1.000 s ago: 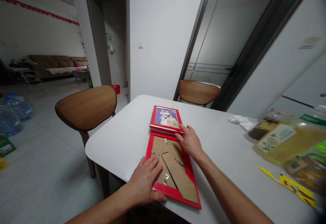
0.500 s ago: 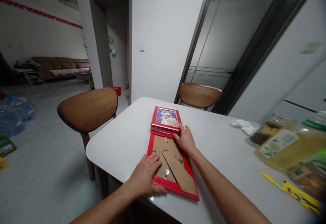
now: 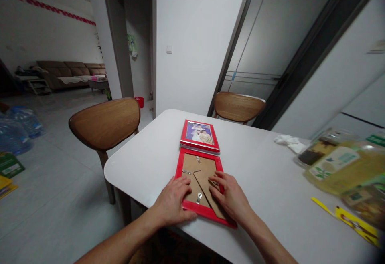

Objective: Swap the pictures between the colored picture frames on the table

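Observation:
A red picture frame [image 3: 212, 214] lies face down on the white table, its brown backing board [image 3: 189, 160] and folded-in stand [image 3: 207, 188] facing up. My left hand [image 3: 174, 200] is closed over the frame's near left corner, fingers on the backing and thumb along the near rim. Over the right rim, my right hand [image 3: 230, 195] has bent, parted fingers at the right-hand metal clip, which they mostly cover. Other metal clips, like the near one [image 3: 199, 198], show on the backing. Just beyond lies a second red frame [image 3: 201, 132], face up with a photo of people.
On the right of the white table [image 3: 144, 156] stand an oil bottle [image 3: 333, 170], food containers [image 3: 319, 150], a crumpled tissue [image 3: 290, 143] and yellow items [image 3: 356, 226]. Wooden chairs [image 3: 105, 121] are at the left and far sides.
My right hand has moved from the far right corner, by the second frame, toward me to the right-hand clip. My left hand stays at the near left corner.

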`<state>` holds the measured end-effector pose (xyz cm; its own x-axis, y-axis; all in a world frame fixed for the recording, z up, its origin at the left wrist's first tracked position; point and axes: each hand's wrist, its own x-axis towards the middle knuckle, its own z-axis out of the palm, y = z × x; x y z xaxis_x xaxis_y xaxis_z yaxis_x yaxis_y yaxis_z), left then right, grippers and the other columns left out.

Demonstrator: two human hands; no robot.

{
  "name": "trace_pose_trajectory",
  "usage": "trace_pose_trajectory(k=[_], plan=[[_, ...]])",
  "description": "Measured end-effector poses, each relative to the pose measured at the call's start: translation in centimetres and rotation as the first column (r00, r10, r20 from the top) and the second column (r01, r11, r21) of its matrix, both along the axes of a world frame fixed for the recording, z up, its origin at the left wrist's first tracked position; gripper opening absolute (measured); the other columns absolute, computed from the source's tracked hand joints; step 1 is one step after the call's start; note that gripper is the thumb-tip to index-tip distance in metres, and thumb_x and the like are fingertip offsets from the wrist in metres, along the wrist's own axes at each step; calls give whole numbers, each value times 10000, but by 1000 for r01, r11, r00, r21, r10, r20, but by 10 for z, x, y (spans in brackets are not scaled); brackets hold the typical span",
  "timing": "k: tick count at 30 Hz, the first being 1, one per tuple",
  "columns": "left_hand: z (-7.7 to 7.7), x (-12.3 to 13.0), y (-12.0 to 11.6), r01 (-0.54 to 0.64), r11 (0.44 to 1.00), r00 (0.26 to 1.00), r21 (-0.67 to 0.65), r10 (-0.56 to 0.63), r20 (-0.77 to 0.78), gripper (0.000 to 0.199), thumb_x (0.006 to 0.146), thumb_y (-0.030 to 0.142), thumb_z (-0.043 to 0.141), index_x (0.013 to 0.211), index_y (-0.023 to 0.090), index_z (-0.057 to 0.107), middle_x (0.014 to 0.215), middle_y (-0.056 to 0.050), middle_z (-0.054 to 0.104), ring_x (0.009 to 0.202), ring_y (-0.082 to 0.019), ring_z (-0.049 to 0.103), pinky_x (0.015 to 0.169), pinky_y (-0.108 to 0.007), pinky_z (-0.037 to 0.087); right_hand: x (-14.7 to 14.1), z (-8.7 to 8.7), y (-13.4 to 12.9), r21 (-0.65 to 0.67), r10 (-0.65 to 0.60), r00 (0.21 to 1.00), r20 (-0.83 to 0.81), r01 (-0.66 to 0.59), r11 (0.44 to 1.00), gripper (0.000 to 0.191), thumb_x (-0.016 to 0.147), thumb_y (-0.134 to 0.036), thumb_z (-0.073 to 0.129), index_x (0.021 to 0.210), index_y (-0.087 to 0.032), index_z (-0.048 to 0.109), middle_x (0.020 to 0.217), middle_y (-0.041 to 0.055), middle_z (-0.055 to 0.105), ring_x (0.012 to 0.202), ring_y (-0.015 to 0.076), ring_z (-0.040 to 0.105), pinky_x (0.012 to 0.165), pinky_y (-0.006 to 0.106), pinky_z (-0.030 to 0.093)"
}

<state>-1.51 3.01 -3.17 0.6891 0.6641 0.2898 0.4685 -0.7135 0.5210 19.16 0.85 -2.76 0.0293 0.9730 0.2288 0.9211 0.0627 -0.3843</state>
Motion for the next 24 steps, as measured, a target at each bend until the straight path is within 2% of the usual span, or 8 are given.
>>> trace_pose_trajectory(k=[4, 7, 16, 20, 24], plan=[[-1, 1, -3, -44, 999, 998, 3, 43, 42, 376, 528, 355, 699, 809, 155, 550, 1099, -98, 537, 1068, -233, 440, 967, -355, 281, -15, 6, -5, -77, 200, 978, -51, -204, 976, 262, 667, -268, 542, 909, -248, 641, 1155, 69, 501, 1048, 205, 451, 899, 359, 326], [0, 1, -4, -48, 999, 998, -1, 48, 47, 310, 507, 285, 716, 730, 165, 538, 1069, -81, 549, 1029, -219, 465, 941, -326, 318, -20, 9, -8, -105, 241, 969, -46, -244, 964, 226, 652, -273, 571, 861, -283, 657, 1183, 54, 485, 1097, 222, 405, 918, 392, 286], [0, 0, -3, -52, 999, 998, -8, 52, 19, 287, 511, 295, 716, 689, 173, 527, 1096, -77, 544, 1046, -226, 456, 946, -356, 313, -26, 4, -5, -18, 203, 978, -47, -204, 979, 111, 681, -265, 557, 695, -265, 668, 1070, 32, 554, 1006, 203, 446, 855, 377, 329], [0, 0, -4, -40, 999, 998, -10, 41, 42, 292, 508, 288, 721, 693, 174, 526, 1064, -73, 558, 1015, -223, 477, 917, -338, 349, -25, 5, -2, -1, 198, 977, -79, -199, 980, 152, 701, -320, 534, 759, -253, 658, 1057, 39, 553, 982, 197, 461, 848, 360, 338], [0, 0, -3, -54, 998, 995, -19, 56, 88, 329, 531, 338, 706, 750, 180, 518, 1121, -82, 522, 1077, -238, 436, 918, -362, 355, -34, 7, 15, 22, 144, 987, -64, -143, 989, 246, 749, -332, 470, 884, -214, 639, 1022, 70, 564, 953, 191, 482, 839, 334, 343]])
